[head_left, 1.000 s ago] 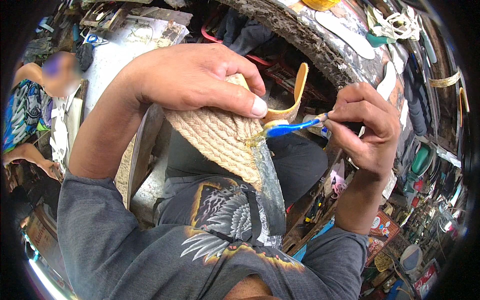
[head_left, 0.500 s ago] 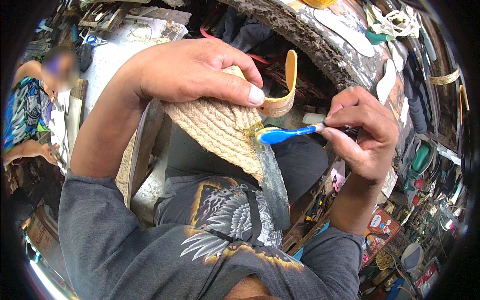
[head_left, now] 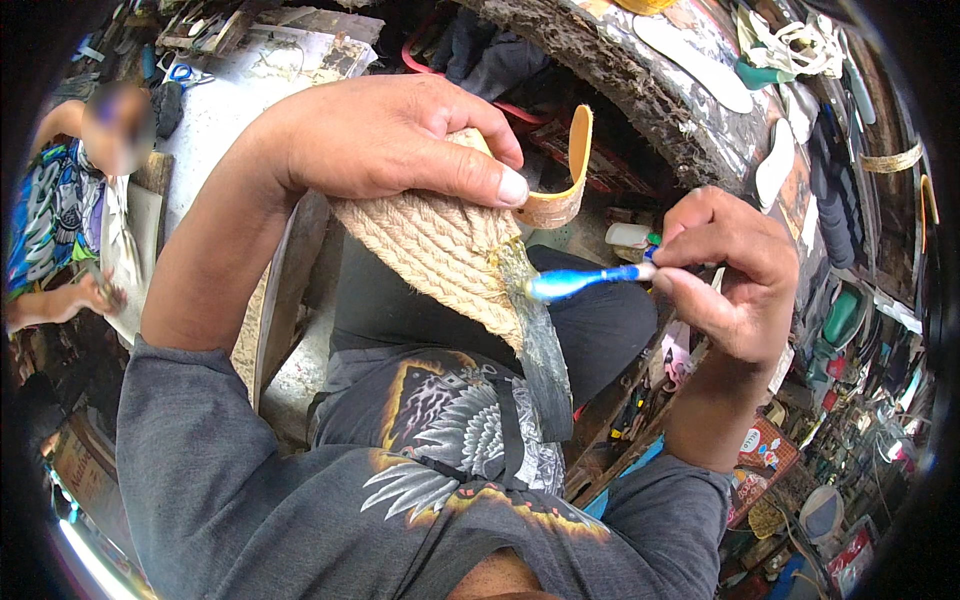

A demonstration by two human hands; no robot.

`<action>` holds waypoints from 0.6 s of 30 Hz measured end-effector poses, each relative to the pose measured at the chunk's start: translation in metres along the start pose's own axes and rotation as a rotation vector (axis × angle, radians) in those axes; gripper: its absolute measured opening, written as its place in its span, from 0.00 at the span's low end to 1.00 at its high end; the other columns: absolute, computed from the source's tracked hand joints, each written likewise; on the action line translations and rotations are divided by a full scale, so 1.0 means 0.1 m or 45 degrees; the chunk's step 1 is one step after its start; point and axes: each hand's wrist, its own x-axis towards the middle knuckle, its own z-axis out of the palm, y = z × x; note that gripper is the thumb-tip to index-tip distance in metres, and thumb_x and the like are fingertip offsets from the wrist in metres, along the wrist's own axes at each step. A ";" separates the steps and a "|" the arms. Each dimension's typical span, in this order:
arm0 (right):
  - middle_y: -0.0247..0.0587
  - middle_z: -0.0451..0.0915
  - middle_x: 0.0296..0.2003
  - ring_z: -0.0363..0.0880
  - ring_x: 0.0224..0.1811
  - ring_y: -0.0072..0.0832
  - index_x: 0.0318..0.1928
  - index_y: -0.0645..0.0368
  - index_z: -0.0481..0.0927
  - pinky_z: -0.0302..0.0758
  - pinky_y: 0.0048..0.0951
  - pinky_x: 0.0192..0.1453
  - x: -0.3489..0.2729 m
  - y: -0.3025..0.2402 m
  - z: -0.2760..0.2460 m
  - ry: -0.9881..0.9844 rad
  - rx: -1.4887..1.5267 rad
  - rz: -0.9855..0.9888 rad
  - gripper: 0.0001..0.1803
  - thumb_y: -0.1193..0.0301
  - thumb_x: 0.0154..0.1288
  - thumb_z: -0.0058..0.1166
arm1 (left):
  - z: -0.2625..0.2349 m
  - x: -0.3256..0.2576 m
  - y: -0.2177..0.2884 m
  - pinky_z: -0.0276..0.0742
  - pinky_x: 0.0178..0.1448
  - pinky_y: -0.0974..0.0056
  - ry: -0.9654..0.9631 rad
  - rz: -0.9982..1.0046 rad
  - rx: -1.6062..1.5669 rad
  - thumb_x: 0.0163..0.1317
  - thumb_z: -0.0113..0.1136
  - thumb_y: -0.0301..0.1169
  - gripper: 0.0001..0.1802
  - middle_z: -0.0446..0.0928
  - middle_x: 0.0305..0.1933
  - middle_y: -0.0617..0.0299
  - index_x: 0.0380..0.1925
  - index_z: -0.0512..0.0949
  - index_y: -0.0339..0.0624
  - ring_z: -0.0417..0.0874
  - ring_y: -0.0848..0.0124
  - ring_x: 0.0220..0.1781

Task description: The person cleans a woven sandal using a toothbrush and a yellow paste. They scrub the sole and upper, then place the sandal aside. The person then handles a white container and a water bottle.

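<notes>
While the rope-wrapped sole (head_left: 430, 245) is being clamped at centre under the left hand (head_left: 385, 140) and the blue brush (head_left: 580, 282) is being pinched in the right hand (head_left: 725, 275), glue is probably being risked on the woven side through overreach.

Above the rope sole (head_left: 440, 250), the left hand (head_left: 390, 140) blocks the way. To its right, the blue brush (head_left: 580, 282) and right hand (head_left: 730, 270) crowd in. Below it, the lap sits close.
</notes>
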 end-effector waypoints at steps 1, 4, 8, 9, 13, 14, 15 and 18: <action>0.41 0.80 0.26 0.79 0.27 0.30 0.32 0.63 0.86 0.71 0.27 0.30 0.00 0.02 0.03 0.029 -0.040 0.007 0.08 0.79 0.49 0.70 | 0.00 0.01 -0.01 0.78 0.53 0.66 -0.002 0.001 0.005 0.65 0.69 0.52 0.31 0.87 0.43 0.56 0.51 0.84 0.32 0.85 0.72 0.47; 0.41 0.81 0.27 0.80 0.28 0.30 0.32 0.63 0.86 0.72 0.28 0.31 0.01 0.06 0.11 0.079 -0.092 0.018 0.07 0.79 0.49 0.70 | -0.01 0.01 -0.03 0.78 0.53 0.66 0.001 -0.012 -0.005 0.66 0.68 0.52 0.31 0.87 0.43 0.56 0.51 0.84 0.32 0.85 0.71 0.47; 0.41 0.82 0.27 0.81 0.29 0.31 0.32 0.63 0.86 0.74 0.28 0.33 0.05 0.07 0.16 0.042 -0.075 -0.004 0.07 0.80 0.50 0.69 | -0.01 0.02 -0.06 0.78 0.53 0.66 0.018 0.036 0.010 0.67 0.67 0.52 0.30 0.88 0.44 0.56 0.52 0.84 0.33 0.85 0.71 0.47; 0.41 0.82 0.27 0.81 0.29 0.31 0.32 0.63 0.86 0.74 0.28 0.33 0.05 0.07 0.16 0.045 -0.064 -0.002 0.07 0.80 0.50 0.69 | -0.01 0.02 -0.06 0.78 0.53 0.66 0.018 0.028 0.006 0.67 0.67 0.53 0.30 0.88 0.44 0.56 0.52 0.85 0.33 0.85 0.71 0.47; 0.41 0.82 0.27 0.81 0.29 0.32 0.31 0.63 0.85 0.75 0.28 0.33 0.06 0.06 0.20 0.064 -0.068 0.003 0.07 0.80 0.50 0.70 | -0.02 0.03 -0.09 0.78 0.53 0.66 0.018 0.025 0.028 0.67 0.66 0.53 0.31 0.88 0.44 0.56 0.52 0.85 0.33 0.85 0.71 0.47; 0.41 0.81 0.27 0.81 0.29 0.31 0.31 0.63 0.85 0.75 0.28 0.33 0.06 0.06 0.21 0.071 -0.067 0.003 0.07 0.80 0.50 0.70 | -0.03 0.03 -0.09 0.78 0.53 0.66 0.015 0.039 0.032 0.67 0.66 0.54 0.31 0.88 0.44 0.56 0.52 0.85 0.33 0.85 0.71 0.47; 0.41 0.81 0.27 0.81 0.29 0.31 0.31 0.63 0.85 0.75 0.28 0.33 0.05 0.06 0.22 0.077 -0.067 0.003 0.07 0.80 0.50 0.70 | -0.03 0.03 -0.09 0.78 0.53 0.66 0.018 0.026 0.033 0.67 0.66 0.54 0.31 0.88 0.44 0.56 0.51 0.85 0.34 0.85 0.72 0.47; 0.41 0.81 0.26 0.81 0.28 0.31 0.31 0.64 0.85 0.75 0.28 0.32 0.03 0.04 0.24 0.109 -0.093 0.038 0.07 0.80 0.50 0.70 | -0.04 0.04 -0.10 0.78 0.53 0.66 0.011 0.019 0.005 0.67 0.66 0.54 0.31 0.88 0.44 0.56 0.51 0.85 0.34 0.85 0.72 0.47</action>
